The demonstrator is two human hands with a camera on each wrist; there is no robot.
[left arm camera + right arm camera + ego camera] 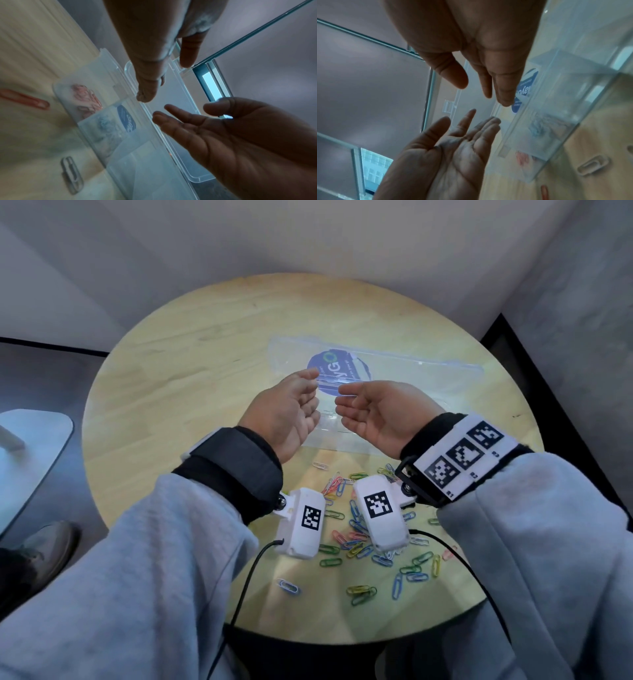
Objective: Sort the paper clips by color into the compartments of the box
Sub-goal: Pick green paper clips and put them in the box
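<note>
Both grips hang empty: left hand (291, 409) and right hand (380, 412) spread over the clear box (428, 378) mid-table. Between picks, I judge; next, pinch one paper clip from the pile (359, 539) near the table's front edge.

Clear plastic box (394, 364), lid open, lies flat on the table's far side; blue round label (337, 368). One end compartment holds pink clips (85, 100), the next apparently blue ones (107, 124) (blurred). Mixed-colour paper clips (359, 539) scattered loose nearer the person.

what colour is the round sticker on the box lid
Dark blue with white lettering and a green letter; the sticker shows best in the head view.
</note>
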